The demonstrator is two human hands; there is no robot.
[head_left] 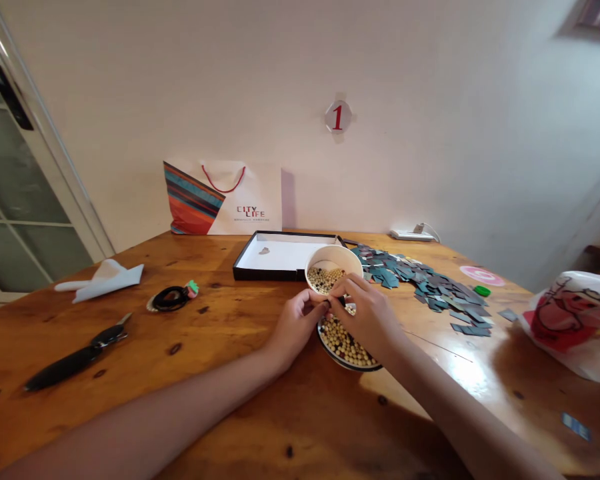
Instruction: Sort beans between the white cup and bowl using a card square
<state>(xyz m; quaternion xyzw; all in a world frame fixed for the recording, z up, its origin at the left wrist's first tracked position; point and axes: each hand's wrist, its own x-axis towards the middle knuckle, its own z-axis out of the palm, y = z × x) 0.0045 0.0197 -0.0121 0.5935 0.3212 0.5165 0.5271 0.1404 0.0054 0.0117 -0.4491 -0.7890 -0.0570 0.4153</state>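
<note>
A shallow dark-rimmed dish point(330, 352) full of pale beans lies on the wooden table point(190, 373). Just behind it stands a white paper cup point(334, 257) holding more beans, some of them dark. My left hand point(296, 325) rests at the dish's left edge with its fingers curled in a pinch. My right hand point(369, 315) hovers over the dish, fingers pinched together and meeting the left fingertips at the cup's near rim. Something small and dark sits between the fingertips; I cannot make it out.
A black-sided box lid point(280, 257) with a white inside lies behind the cup. Several grey-blue tiles point(425, 283) spread to the right. A black knife point(75, 360), a dark round object point(171, 298), white tissue point(103, 279), a paper bag point(220, 198) and a plastic bag point(575, 320) surround them.
</note>
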